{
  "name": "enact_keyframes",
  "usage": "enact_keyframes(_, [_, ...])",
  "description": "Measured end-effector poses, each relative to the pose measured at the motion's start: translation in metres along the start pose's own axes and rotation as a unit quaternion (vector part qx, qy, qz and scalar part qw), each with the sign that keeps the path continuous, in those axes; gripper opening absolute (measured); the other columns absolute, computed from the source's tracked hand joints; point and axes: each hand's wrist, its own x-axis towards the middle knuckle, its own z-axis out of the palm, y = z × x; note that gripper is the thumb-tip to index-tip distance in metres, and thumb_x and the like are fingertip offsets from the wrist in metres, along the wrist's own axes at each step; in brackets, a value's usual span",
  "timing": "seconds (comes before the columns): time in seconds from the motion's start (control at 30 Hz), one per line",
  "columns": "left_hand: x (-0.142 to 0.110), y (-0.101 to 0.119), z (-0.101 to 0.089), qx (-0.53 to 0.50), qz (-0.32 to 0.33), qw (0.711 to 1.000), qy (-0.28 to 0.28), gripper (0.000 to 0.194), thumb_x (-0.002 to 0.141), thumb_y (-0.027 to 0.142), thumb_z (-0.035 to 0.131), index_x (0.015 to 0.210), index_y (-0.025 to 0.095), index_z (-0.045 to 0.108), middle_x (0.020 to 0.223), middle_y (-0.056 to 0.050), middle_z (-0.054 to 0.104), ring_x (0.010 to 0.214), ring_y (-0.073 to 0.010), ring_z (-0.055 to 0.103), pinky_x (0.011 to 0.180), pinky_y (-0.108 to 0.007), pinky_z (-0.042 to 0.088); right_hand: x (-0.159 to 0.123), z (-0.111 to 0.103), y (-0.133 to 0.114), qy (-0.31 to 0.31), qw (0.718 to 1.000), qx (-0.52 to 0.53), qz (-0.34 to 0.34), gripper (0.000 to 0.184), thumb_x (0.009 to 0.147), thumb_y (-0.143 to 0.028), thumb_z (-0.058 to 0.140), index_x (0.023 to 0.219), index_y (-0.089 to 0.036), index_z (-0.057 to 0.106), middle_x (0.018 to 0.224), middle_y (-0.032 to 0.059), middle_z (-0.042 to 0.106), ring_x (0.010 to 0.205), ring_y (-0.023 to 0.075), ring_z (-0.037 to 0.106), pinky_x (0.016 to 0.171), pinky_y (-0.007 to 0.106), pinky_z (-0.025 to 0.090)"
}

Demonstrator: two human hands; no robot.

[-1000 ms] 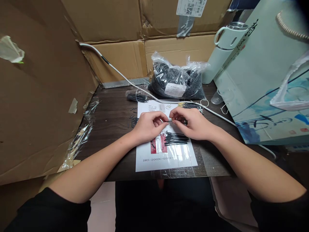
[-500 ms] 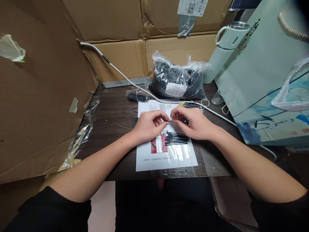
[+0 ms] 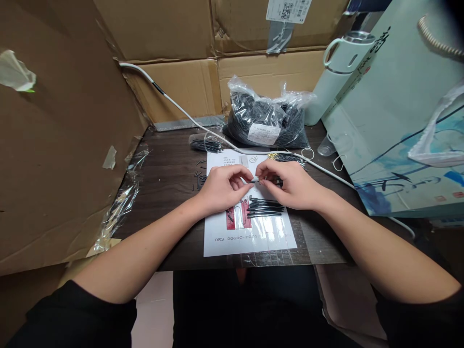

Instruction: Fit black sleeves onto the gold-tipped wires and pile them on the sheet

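Bridging left grip [image 3: 225, 187] and right grip [image 3: 288, 182], strand [image 3: 255, 181] (apparently).

A brown cardboard panel [image 3: 68, 154] stood along the left side, and a taped cardboard wall [image 3: 155, 29] bearing a printed label [image 3: 290, 10] closed off the back. Before it lay a dark wood-grain tabletop [image 3: 166, 166], faintly shiny, with pale pinkish floor [image 3: 152, 316] below.

Left sleeve [image 3: 79, 316]: plain black fabric, loose cut, hem ending near the elbow. Right sleeve [image 3: 420, 323]: plain black fabric, matching cut. Left forearm [image 3: 155, 241] and right forearm [image 3: 377, 249]: bare from hem to fingers [image 3: 237, 170]. Lap garment [image 3: 246, 309]: plain black, visible below the front edge of the bench [image 3: 166, 164].
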Motion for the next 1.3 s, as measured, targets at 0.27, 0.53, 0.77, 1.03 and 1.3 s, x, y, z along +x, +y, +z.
enact_keyframes(0.27, [0.008,0.003,-0.030,0.191,0.053,0.980,-0.013,0.024,0.071,0.012,0.065,0.092,0.018,0.073,0.083,-0.001,0.073,0.070,-0.0149,0.060,0.071,-0.030,0.047,-0.001,-0.007,0.001,-0.056,0.997,-0.059,0.000,0.012,0.092,-0.012,0.061,0.099,-0.020,0.061,0.086,0.0026,0.069,0.075,0.0181,0.061,0.073,0.030,0.043])
enact_keyframes(0.53, [0.014,0.000,-0.061,0.280,0.042,0.952,-0.113,0.018,0.064,0.008,0.060,0.075,0.019,0.070,0.077,-0.003,0.071,0.069,-0.0174,0.058,0.067,-0.031,0.042,-0.002,-0.010,-0.004,-0.127,0.990,-0.057,-0.013,0.016,0.089,-0.008,0.061,0.100,-0.019,0.064,0.089,0.0045,0.069,0.076,0.0187,0.059,0.073,0.031,0.042])
enact_keyframes(0.77, [0.012,0.014,-0.073,0.104,0.032,0.958,-0.265,0.013,0.069,0.013,0.074,0.075,0.022,0.082,0.073,-0.001,0.073,0.066,-0.0141,0.063,0.064,-0.025,0.048,-0.001,-0.012,-0.009,-0.150,0.989,-0.010,-0.005,0.020,0.091,-0.007,0.057,0.104,-0.020,0.067,0.083,0.0026,0.071,0.071,0.0180,0.059,0.070,0.030,0.042])
enact_keyframes(1.03, [0.006,0.015,-0.061,0.089,0.014,0.931,-0.353,0.011,0.072,0.031,0.094,0.081,0.029,0.088,0.077,-0.002,0.079,0.066,-0.0148,0.068,0.063,-0.024,0.051,-0.003,-0.034,0.010,-0.079,0.987,-0.132,0.053,0.007,0.086,-0.012,0.068,0.087,-0.019,0.066,0.074,0.0017,0.069,0.064,0.0168,0.057,0.065,0.031,0.039])
enact_keyframes(1.3, [0.004,0.010,-0.056,0.112,0.000,0.924,-0.366,0.011,0.079,0.020,0.084,0.083,0.029,0.088,0.077,-0.001,0.079,0.063,-0.0134,0.067,0.061,-0.022,0.049,-0.006,-0.038,0.017,-0.135,0.976,-0.160,0.055,0.014,0.082,-0.009,0.069,0.075,-0.020,0.067,0.068,0.0004,0.066,0.060,0.0159,0.051,0.062,0.033,0.035])
